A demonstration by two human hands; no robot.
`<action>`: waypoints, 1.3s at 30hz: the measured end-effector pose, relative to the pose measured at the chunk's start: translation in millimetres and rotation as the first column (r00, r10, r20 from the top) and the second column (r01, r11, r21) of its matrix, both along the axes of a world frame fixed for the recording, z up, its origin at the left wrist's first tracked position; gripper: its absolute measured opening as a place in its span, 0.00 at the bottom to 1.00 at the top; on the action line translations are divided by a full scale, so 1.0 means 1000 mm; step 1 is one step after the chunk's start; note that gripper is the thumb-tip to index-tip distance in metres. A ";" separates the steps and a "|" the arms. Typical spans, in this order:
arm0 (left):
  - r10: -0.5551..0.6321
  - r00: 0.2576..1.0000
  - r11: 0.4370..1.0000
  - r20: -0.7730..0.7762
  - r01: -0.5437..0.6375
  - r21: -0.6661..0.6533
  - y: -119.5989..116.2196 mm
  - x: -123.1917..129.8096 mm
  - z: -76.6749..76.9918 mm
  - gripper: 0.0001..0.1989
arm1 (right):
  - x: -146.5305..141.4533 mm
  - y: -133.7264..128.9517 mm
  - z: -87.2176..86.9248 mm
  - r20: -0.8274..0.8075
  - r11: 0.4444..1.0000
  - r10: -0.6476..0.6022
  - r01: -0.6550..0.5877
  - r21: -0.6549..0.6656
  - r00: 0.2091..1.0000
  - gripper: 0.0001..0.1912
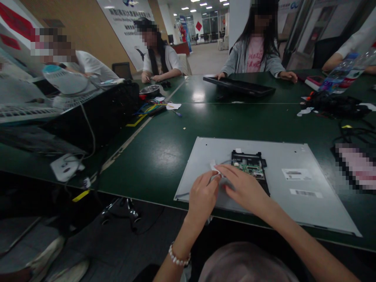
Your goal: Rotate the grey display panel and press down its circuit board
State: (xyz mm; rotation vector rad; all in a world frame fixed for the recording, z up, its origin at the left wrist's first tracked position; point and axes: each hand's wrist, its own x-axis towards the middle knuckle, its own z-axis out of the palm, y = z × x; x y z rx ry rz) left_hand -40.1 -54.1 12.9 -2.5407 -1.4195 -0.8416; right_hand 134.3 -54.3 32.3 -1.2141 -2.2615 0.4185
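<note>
A flat grey metal display panel (274,203) lies back side up at the table's front edge. On it sits a green circuit board (249,169) in a black frame. A thin grey cable (183,194) runs along the panel's left part, under my left hand (205,192), and on toward the board. My left fingers are closed around the cable near a small white strip (213,165) that looks like tape. My right hand (245,186) reaches across from the board's side, its fingertips pinched on the white strip. The fingers partly hide the contact.
Across the dark green table (164,156), a person holds a black monitor part (239,87). Cables and a pen (177,113) lie left of it. A dark screen and a fan (67,80) stand at left. At right are bottles (342,74), black cables and a pixelated pink item (357,166).
</note>
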 end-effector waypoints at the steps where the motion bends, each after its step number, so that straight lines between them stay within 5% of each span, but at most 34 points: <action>1: -0.010 0.999 1.000 0.033 0.010 -0.003 -0.001 0.000 -0.002 0.11 | -0.003 0.001 0.000 0.010 0.999 -0.020 0.021 -0.028 1.000 0.29; 6: -0.083 0.983 0.996 0.166 0.089 -0.026 -0.001 -0.006 -0.011 0.12 | -0.011 0.003 -0.004 0.048 0.981 -0.150 0.155 -0.113 0.987 0.27; 11: -0.096 0.975 0.993 0.199 0.107 -0.044 -0.002 -0.012 -0.015 0.15 | -0.013 0.007 -0.010 -0.028 0.985 -0.160 0.158 -0.074 0.987 0.22; 26: 0.099 0.990 0.968 0.105 -0.071 -0.241 0.006 -0.034 -0.013 0.23 | -0.011 0.010 -0.018 -0.266 0.970 -0.178 0.214 0.113 0.947 0.11; 39: 0.073 0.988 0.981 0.135 -0.047 -0.190 0.012 -0.035 -0.021 0.17 | -0.021 0.010 -0.031 -0.142 0.990 -0.053 0.070 0.120 0.988 0.10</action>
